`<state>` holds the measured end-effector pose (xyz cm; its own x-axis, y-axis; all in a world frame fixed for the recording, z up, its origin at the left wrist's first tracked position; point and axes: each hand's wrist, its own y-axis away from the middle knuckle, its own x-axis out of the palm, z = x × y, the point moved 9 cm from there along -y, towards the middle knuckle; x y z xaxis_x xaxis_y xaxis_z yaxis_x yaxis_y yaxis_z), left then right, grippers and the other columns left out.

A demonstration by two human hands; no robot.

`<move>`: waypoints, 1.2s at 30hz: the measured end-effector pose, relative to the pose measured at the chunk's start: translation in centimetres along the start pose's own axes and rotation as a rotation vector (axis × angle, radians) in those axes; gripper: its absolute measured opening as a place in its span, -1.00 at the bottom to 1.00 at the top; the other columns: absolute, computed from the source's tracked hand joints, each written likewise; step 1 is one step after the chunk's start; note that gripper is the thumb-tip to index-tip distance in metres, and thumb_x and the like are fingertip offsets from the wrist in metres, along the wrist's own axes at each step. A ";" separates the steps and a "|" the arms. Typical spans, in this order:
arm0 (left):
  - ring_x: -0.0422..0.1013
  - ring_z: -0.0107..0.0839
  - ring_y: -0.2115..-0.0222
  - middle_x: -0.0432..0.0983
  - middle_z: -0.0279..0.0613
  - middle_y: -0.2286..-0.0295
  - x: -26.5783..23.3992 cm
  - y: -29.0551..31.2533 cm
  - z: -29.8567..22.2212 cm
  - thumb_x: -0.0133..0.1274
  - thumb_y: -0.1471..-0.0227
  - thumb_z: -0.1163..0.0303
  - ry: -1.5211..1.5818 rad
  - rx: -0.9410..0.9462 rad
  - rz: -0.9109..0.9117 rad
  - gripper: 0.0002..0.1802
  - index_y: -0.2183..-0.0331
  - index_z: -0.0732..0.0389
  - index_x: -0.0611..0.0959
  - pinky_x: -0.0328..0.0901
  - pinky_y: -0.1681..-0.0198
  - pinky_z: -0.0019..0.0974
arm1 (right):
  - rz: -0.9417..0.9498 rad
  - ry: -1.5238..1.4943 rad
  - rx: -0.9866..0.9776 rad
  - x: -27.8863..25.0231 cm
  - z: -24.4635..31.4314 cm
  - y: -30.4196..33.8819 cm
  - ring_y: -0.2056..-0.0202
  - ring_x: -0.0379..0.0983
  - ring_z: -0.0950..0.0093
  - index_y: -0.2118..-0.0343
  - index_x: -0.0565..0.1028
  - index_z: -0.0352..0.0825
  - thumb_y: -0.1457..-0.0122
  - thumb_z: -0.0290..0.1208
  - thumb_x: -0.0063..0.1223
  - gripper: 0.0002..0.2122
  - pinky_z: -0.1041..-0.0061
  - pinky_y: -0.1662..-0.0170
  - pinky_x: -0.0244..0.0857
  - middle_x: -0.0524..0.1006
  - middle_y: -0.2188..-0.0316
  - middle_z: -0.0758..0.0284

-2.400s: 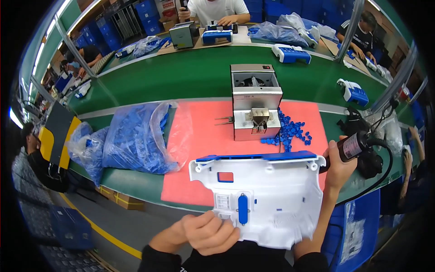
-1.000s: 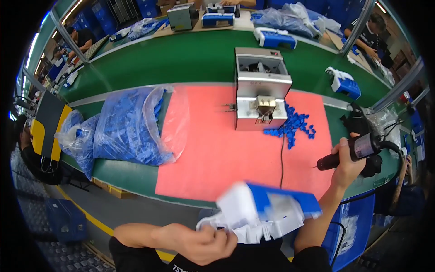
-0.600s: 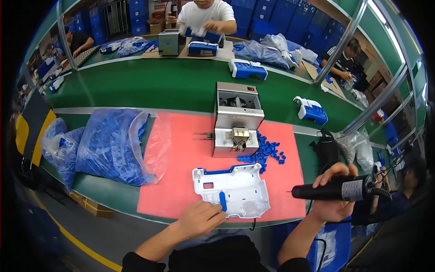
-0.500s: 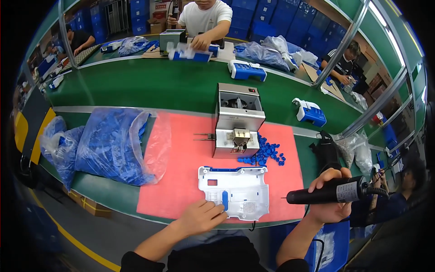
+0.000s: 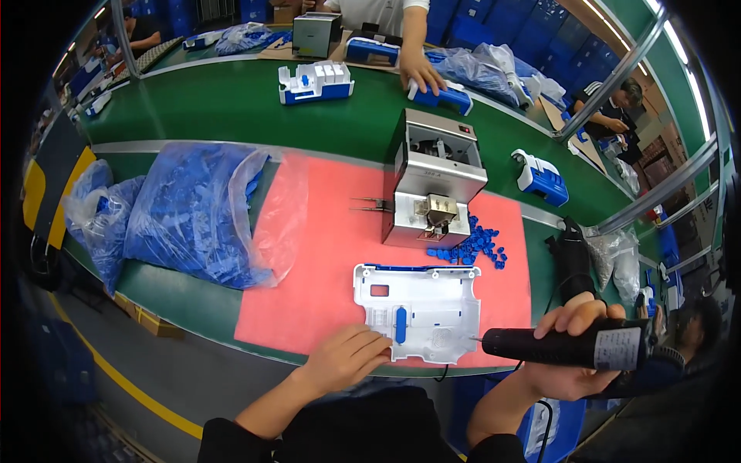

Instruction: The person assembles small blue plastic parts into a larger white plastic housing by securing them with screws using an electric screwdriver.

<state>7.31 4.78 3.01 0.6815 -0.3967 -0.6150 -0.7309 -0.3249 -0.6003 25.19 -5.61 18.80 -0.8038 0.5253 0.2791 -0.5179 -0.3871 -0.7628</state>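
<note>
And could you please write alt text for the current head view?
A person's left hand touches a white plastic shell with blue trim on a pink mat, while the right hand holds a black electric screwdriver. Beyond the shell are a silver machine and loose blue parts, with a bag of blue pieces to the left.

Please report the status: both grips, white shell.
Left grip at near left corner of white plastic shell. Right grip closed round black electric screwdriver. Shell inner side up on pink mat. Small blue parts beyond, out of the way.
</note>
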 end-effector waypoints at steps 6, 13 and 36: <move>0.38 -0.34 0.39 0.44 -0.25 0.44 0.1 0.0 -0.2 0.16 0.22 0.38 0.010 0.019 0.018 -0.74 0.37 0.23 0.56 0.29 0.34 -0.36 | -0.038 -0.083 0.056 0.8 -0.9 0.6 0.50 0.21 0.48 0.02 0.15 -0.42 -0.18 -0.01 -0.37 -0.48 0.55 0.69 0.24 0.31 0.44 0.24; 0.40 -0.35 0.41 0.46 -0.27 0.46 0.2 0.2 0.1 0.21 0.27 0.39 0.035 0.011 0.001 -0.74 0.40 0.21 0.57 0.32 0.38 -0.35 | -0.067 -0.146 0.159 1.7 -3.3 5.0 0.72 0.30 0.43 -0.01 0.09 -0.38 -0.15 -0.02 -0.23 -0.46 0.47 0.70 0.28 0.33 0.39 0.17; 0.34 -0.40 0.44 0.39 -0.31 0.47 1.0 0.0 -0.1 0.18 0.22 0.36 0.082 -0.005 0.028 -0.69 0.35 0.24 0.54 0.26 0.40 -0.39 | -0.019 0.100 0.036 2.6 -2.6 7.7 0.72 0.34 0.44 -0.03 0.08 -0.38 -0.14 0.08 -0.25 -0.40 0.45 0.68 0.29 0.36 0.31 0.16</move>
<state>8.02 4.30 2.42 0.6556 -0.4747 -0.5872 -0.7497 -0.3166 -0.5811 19.81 -5.27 12.15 -0.7616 0.6050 0.2324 -0.5444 -0.4026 -0.7359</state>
